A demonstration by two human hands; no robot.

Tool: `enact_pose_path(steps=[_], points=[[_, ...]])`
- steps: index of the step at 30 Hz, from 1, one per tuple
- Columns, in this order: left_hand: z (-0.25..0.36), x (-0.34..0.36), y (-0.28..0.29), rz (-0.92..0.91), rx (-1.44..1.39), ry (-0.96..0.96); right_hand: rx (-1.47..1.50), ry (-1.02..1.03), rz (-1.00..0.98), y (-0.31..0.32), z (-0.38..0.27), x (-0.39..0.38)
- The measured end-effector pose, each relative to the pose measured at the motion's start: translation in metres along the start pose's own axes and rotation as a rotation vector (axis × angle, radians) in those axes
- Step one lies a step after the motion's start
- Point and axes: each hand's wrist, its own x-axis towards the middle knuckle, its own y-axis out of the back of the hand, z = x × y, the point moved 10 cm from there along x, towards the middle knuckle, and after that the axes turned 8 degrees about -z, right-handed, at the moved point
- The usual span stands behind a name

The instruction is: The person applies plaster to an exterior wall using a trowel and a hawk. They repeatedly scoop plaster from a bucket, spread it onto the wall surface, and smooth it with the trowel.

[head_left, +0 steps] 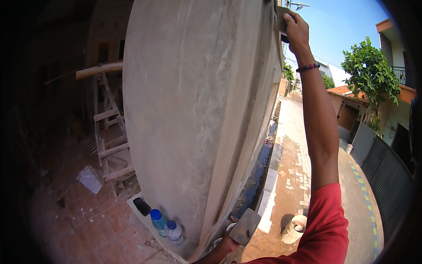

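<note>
My right hand [297, 30] is raised high at the far edge of a grey plastered wall [180, 101]. Its fingers close around a dark flat block [282, 20] that is against or very near the wall's edge; the block's upper part is cut off by the frame. Low down by the wall's foot, my left hand [228, 243] grips a grey, roughly square flat board [246, 226], tilted, with a dark spot on its face. The fingers under the board are partly hidden.
Two blue-capped bottles [174, 233] and a black object [141, 206] stand on a ledge at the wall's base. A wooden ladder-like stand [115, 149] is at left. A narrow drain [259, 169] runs along the wall; a pale bucket [293, 229] sits on the paving.
</note>
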Motion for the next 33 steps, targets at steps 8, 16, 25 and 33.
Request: enact_pose_path(steps=[8,16,25,33], points=[[0.002,-0.005,0.007,0.066,0.024,-0.046,0.002,-0.072,-0.038,-0.022,0.009,-0.102],[-0.002,-0.003,0.003,-0.003,0.017,-0.022,0.296,-0.219,-0.097,0.000,0.038,-0.206],[-0.007,-0.011,0.001,0.121,0.074,-0.023,0.185,0.116,-0.024,-0.019,-0.019,-0.116],[-0.021,-0.006,0.025,0.173,0.019,-0.017,0.149,-0.383,-0.200,-0.023,0.057,-0.257]])
